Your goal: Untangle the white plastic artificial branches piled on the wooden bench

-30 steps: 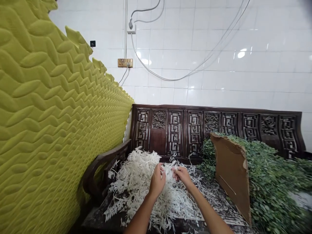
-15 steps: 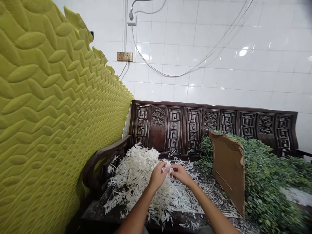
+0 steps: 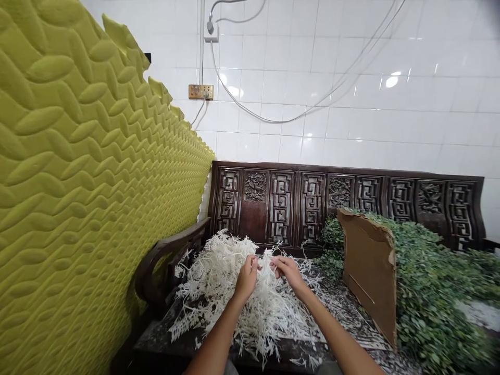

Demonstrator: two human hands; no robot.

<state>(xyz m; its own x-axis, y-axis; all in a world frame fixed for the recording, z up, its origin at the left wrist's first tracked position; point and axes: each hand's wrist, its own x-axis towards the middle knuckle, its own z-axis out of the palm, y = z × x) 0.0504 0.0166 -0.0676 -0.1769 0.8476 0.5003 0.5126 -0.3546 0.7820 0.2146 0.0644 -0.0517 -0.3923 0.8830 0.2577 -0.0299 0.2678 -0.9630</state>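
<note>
White shredded sprigs (image 3: 267,317) pile beneath left grip (image 3: 247,278) and right grip (image 3: 287,272), both pinching strands.

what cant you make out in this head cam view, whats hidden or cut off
In the head view:
What the left hand and right hand are holding, if anything: their fingers and the white feathery sprigs hide it.
The bench seat under the pile: the sprigs cover it.
The green foliage behind the cardboard sheet: the sheet hides it.
The cables' upper ends: the top edge cuts them off.
</note>
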